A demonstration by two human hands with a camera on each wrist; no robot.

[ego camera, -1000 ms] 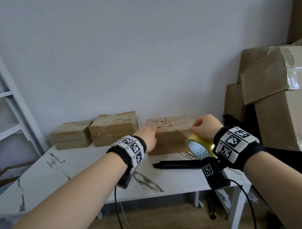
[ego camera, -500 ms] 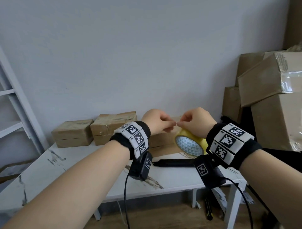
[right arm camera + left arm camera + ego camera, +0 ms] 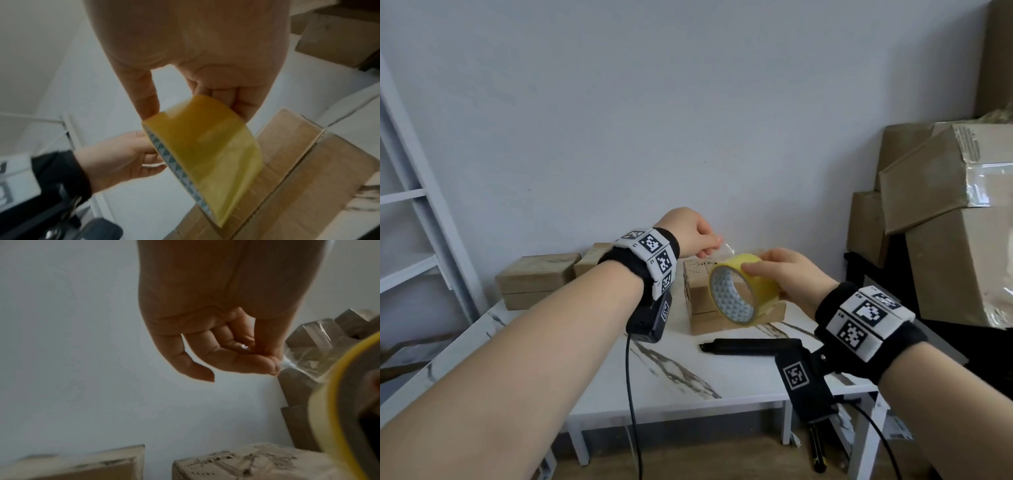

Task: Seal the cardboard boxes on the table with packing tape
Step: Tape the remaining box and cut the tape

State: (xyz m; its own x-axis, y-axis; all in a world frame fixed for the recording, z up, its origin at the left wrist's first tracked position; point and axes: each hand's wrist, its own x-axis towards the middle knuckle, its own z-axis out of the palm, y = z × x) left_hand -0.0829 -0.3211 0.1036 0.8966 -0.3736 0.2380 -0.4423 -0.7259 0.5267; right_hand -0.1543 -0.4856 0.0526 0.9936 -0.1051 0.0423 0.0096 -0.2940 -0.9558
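My right hand [image 3: 774, 274] grips a yellow roll of packing tape [image 3: 743, 291] above the table, thumb and fingers on its outer band; the roll [image 3: 203, 152] fills the right wrist view. My left hand [image 3: 698, 236] pinches the clear free end of the tape [image 3: 726, 248], a short strip drawn from the roll up and to the left; that pinch [image 3: 275, 366] shows in the left wrist view. Behind the roll a small cardboard box [image 3: 698, 301] stands on the white marble table [image 3: 599, 370]. Two more small boxes [image 3: 536, 282] stand to its left by the wall.
A black tool [image 3: 750, 346] lies on the table in front of the box. Large cardboard boxes [image 3: 955, 257] are stacked at the right of the table. A white shelf frame [image 3: 417, 212] stands at the left. A wall closes the back.
Both hands rose from the box. The left hand took the tape end and drew it up and left, away from the roll, which the right hand now holds lower, turned towards me.
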